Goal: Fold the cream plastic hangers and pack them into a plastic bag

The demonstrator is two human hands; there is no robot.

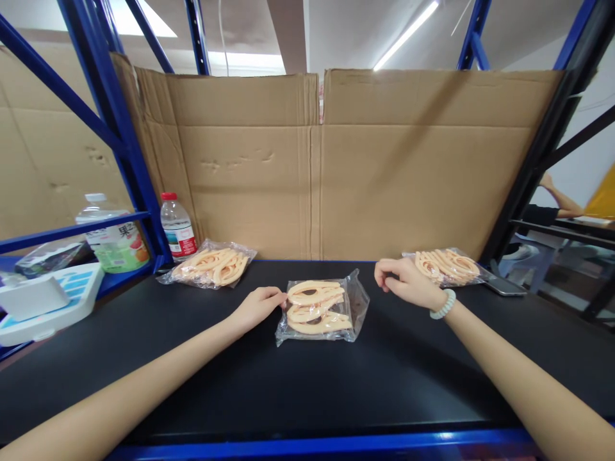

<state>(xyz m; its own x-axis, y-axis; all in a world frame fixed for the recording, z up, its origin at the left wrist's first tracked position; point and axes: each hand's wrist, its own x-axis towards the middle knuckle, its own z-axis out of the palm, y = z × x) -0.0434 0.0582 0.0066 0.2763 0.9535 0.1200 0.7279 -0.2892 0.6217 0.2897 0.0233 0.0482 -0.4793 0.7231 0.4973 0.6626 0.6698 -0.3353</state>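
Note:
In the middle of the black table lies a clear plastic bag [361,301] with pale, peach-coloured looped pieces [317,291] inside. My left hand [259,305] is at its left edge, fingertips closed on the plastic there. To the right of the bag, my right hand [408,282] hovers above the table with loosely curled fingers, thumb apart, holding nothing. A pale beaded bracelet [442,304] circles that wrist. Behind my right hand lies a second bag of similar pieces [451,266], partly covered by the hand. Another such bag [211,266] rests at the back left.
Cardboard sheets [250,179] wall the back, between blue rack posts [91,83]. A red-capped bottle [177,227] stands back left, near a large jug [115,237] and a white-and-blue device [77,288]. A phone-like slab [507,286] lies back right. Beyond the rack shows another person's arm [562,202].

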